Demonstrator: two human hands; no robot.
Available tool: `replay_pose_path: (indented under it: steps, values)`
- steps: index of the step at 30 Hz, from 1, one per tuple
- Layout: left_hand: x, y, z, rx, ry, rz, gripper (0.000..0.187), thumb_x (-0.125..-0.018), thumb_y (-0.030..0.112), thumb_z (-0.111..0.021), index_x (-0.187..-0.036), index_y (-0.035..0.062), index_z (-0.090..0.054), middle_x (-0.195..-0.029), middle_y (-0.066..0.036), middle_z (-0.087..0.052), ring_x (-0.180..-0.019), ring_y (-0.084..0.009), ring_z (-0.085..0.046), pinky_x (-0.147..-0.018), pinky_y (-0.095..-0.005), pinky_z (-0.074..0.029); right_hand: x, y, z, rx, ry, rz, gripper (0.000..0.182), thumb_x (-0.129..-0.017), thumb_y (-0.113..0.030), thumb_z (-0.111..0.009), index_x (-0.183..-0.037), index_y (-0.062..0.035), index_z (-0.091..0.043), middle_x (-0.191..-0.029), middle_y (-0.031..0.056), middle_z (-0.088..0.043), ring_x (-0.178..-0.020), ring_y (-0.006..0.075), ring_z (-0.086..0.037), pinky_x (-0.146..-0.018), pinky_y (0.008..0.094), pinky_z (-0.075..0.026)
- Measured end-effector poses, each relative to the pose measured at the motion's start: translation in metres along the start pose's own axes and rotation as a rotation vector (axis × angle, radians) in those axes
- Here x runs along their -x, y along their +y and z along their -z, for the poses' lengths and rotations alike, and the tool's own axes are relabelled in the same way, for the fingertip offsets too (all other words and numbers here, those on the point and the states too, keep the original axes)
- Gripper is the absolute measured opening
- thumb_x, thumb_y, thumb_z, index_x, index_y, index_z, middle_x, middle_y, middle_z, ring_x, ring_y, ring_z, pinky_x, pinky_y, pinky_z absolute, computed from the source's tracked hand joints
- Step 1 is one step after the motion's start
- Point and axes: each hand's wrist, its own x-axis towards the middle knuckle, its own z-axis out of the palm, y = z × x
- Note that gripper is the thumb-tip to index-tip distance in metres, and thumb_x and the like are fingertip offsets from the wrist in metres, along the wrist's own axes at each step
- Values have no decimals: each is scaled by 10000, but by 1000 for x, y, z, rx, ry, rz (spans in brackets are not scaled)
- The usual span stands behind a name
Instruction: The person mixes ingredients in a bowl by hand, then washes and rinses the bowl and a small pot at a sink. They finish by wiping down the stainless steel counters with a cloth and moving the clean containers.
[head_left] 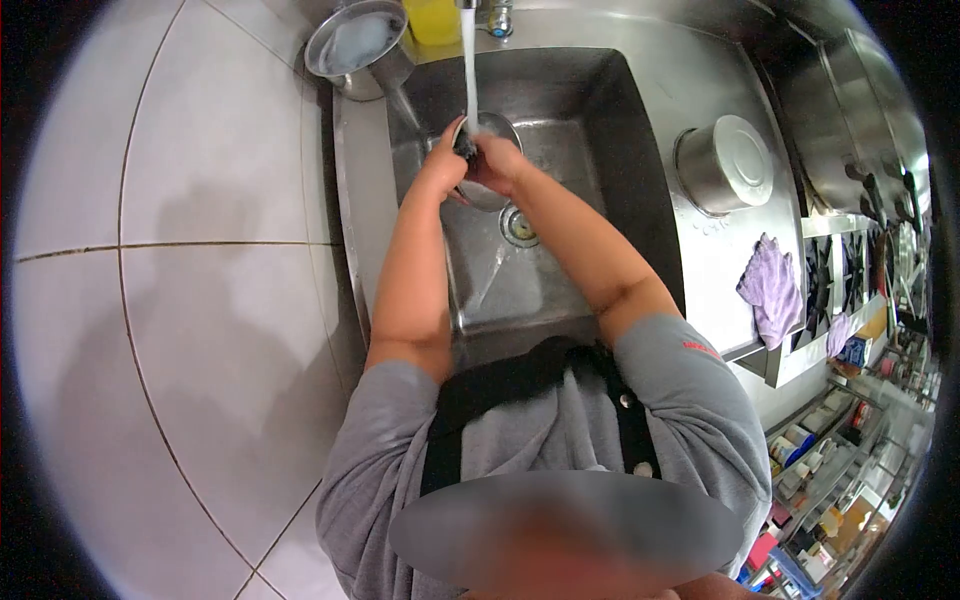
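Under the running water of the tap, my left hand [441, 166] grips the left side of a round metal pot [485, 197] held inside the sink [590, 170]. My right hand [496, 163] is at the pot's opening, blurred by motion, with its fingers closed around a dark scrubber [464, 145]. The water stream [470, 80] falls beside the scrubber and into the pot. The hands hide part of the pot. Below it, the drain [519, 226] shows in the sink floor.
A metal pot with sudsy water [385, 72] and a yellow container [433, 20] stand behind the sink at the left. On the right counter are an upturned metal pot [728, 165] and a purple cloth [772, 291], with stove burners [820, 280] beyond. Tiled wall rises left.
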Motion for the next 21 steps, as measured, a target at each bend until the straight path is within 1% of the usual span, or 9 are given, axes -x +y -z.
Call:
replay_pose_path:
  steps: [3,5,8,10,11,15,18,19,21]
  values:
    - [5,8,4,117,-172,5,795,-730,-113,-384,-1368,332,-223,-1230,-167,-453,-968,-374,-551,-481,-449,-546,54,-10,-5,58,12,-57,293,-894,-226,-399,-1122,-69,-492,-1063,113,-536,-961,242,-528,-815,422,-437]
    - [0,-2,-3,82,-256,-9,822,-729,-111,-411,-1386,319,-169,-1270,-156,-410,-1027,-369,-520,-522,-442,-553,50,-14,3,2,42,3,284,-890,-221,-398,-1123,-89,-495,-1044,100,-540,-950,229,-525,-797,405,-440]
    - [6,0,-14,66,-265,-86,827,-715,-72,-467,-1372,355,-202,-1250,-118,-419,-974,-290,-529,-546,-375,-552,12,-4,23,-58,151,54,277,-885,-214,-389,-1121,-125,-502,-974,72,-557,-884,218,-534,-757,382,-443]
    - [7,1,-9,127,-344,-95,857,-711,-27,-523,-1389,336,-144,-1271,-109,-385,-1048,-289,-479,-637,-400,-538,15,0,7,-54,184,144,274,-888,-225,-383,-1113,-127,-505,-945,67,-565,-847,217,-544,-732,378,-448]
    - [1,-7,-7,175,-379,-116,864,-711,-11,-534,-1394,326,-127,-1281,-109,-371,-1057,-292,-471,-656,-414,-532,23,1,5,-44,33,107,276,-895,-245,-368,-1109,-130,-500,-915,59,-568,-827,212,-549,-697,370,-453]
    - [-6,-14,-6,308,-460,-131,926,-693,66,-606,-1408,264,-53,-1267,-137,-366,-1086,-305,-452,-690,-481,-519,54,-4,-7,86,65,-10,277,-890,-257,-370,-1089,-129,-514,-917,46,-569,-803,163,-530,-678,320,-437]
    - [-7,-4,-5,560,-358,-18,880,-715,90,-596,-1405,248,-72,-1242,-140,-391,-1036,-302,-490,-672,-470,-530,55,0,2,496,49,111,257,-880,-242,-376,-1013,-110,-552,-921,38,-573,-793,140,-518,-711,290,-421]
    - [12,15,-11,408,-127,24,757,-750,51,-528,-1389,234,-166,-1239,-143,-416,-1016,-333,-516,-636,-482,-538,55,3,6,644,12,146,277,-868,-227,-381,-1067,-113,-539,-954,61,-576,-831,157,-520,-739,286,-417]
    - [-15,-13,-10,270,31,-68,670,-763,9,-458,-1368,213,-255,-1250,-138,-433,-1066,-332,-486,-676,-494,-521,54,12,18,937,-67,216,358,-846,-195,-391,-1174,-120,-513,-1019,106,-582,-909,191,-525,-794,279,-410]
